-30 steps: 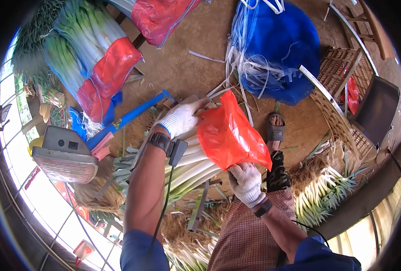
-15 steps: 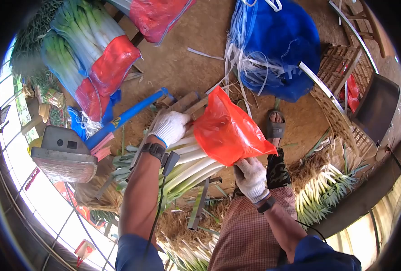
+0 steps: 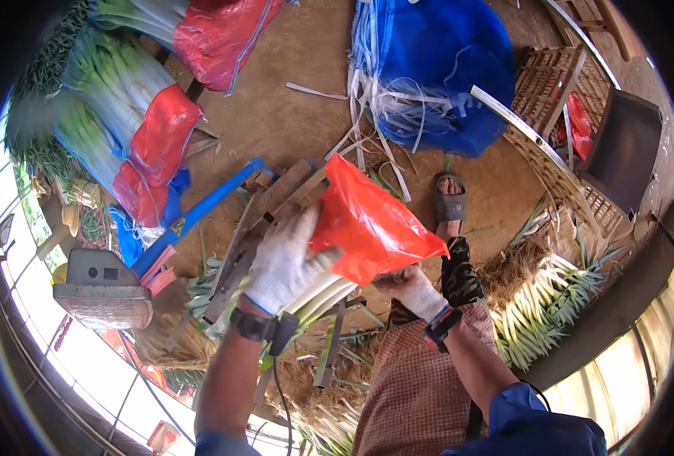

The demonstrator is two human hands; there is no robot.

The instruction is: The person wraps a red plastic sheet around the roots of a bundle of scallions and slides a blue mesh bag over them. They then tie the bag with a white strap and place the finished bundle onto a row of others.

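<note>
Nearest to me, my left forearm rises from the lower edge, with a wrist strap and a cable hanging from it. My left hand [image 3: 285, 262], in a white knit glove, is spread wide. Its fingers point away from me, and the palm lies flat against the left side of the red bag [image 3: 371, 228] and the stalks under it. My right arm comes in from the lower right in a blue sleeve, above my checked trouser leg [image 3: 420, 395]. My right hand [image 3: 411, 290], also gloved, is curled tight and holds the bag's near edge, its knuckles turned towards me.

The red bag is thin, glossy plastic, creased and puffed, and it lies between the two hands. It is pulled over the white ends of a bundle of leeks [image 3: 318, 292]. The pale stalks run out of the bag's mouth towards the lower left, where they turn green. The bundle rests on a wooden rack [image 3: 265, 216] over straw litter.

Left of the rack sits a grey weighing scale [image 3: 101, 289], with a blue bar [image 3: 200, 213] slanting past it. A sandalled foot [image 3: 447, 204] stands on the earth floor just beyond the bag. To the right lies a loose pile of leeks [image 3: 538, 308]. Farther off on the left are packed bundles [image 3: 132, 129] capped in red, and at the far centre a heap of blue net sacks [image 3: 443, 68] with white straps.
</note>
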